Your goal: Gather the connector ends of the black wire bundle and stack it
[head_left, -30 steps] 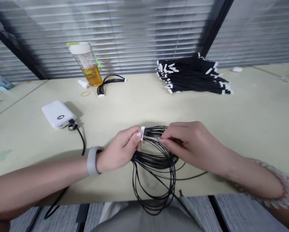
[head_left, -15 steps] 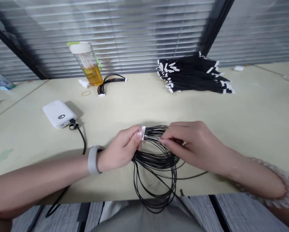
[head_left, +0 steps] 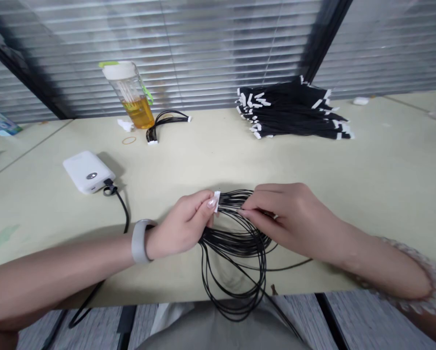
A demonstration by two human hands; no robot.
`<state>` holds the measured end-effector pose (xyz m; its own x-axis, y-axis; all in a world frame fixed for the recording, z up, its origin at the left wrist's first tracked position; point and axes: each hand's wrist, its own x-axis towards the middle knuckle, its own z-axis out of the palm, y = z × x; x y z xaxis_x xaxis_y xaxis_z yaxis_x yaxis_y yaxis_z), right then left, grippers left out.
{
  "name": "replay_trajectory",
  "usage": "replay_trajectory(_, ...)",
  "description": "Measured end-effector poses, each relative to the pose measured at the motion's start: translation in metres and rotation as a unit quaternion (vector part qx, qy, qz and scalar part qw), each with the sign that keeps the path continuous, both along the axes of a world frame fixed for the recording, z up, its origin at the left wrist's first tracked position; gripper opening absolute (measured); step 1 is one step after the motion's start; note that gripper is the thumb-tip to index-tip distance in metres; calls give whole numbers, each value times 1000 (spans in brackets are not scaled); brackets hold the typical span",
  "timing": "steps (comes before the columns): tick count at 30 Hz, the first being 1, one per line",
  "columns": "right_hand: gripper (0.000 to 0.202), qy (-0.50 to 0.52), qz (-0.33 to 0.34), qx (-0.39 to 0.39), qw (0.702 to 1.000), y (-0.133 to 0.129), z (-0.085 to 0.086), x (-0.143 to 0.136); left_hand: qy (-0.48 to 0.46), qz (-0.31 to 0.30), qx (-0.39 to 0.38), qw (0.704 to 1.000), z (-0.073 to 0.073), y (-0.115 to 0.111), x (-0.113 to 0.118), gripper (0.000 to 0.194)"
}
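Observation:
My left hand (head_left: 190, 221) pinches a small white connector (head_left: 217, 201) between thumb and fingers, near the front of the table. Thin black wires (head_left: 235, 239) run out of the connector to the right and loop down past the table's front edge. To the right of the connector, my right hand (head_left: 290, 216) is closed with thumb and forefinger pinched at a wire end close to the connector. The tip of that wire is too small to make out. The curled lower fingers of my right hand are partly hidden.
A white power bank (head_left: 89, 172) with a black cable lies at left on the table (head_left: 188, 165). Behind it stand a bottle of yellow liquid (head_left: 132, 99) and a short black harness (head_left: 166, 121). A pile of black harnesses (head_left: 294, 112) lies at the back right.
The view has shifted very slightly. Both hands keep nearly the same place and grip, the right fingertips a touch nearer to the connector.

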<state>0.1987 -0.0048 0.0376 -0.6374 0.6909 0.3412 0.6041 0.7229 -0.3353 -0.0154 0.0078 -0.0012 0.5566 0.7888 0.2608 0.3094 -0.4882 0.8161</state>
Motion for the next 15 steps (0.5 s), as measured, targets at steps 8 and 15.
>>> replay_trajectory(8,22,-16,18,29,999,-2,-9,-4,35,-8,-7,999,2,1,1,35)
replay_trajectory(15,21,-45,5,-21,999,4,-3,3,36,-12,-19,999,1,0,-1,34)
